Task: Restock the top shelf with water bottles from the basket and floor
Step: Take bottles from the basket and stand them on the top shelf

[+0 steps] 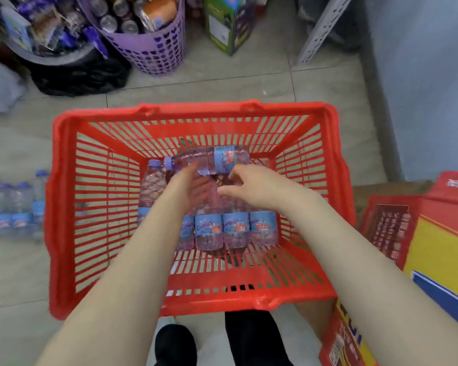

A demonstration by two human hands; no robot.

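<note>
Where clear ribbed bottles (236, 228) are rowed in the red slatted basket (196, 109), one bottle (193, 158) — blue cap (167, 163), blue label (225, 159), print blurred — is laid across, touched by the flat left hand (188, 186); the hold of the right hand (254, 183) cannot be told.

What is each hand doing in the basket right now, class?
Left hand: open, fingers touching the crosswise bottle.
Right hand: fingers curled at that bottle; grip cannot be told.
</note>
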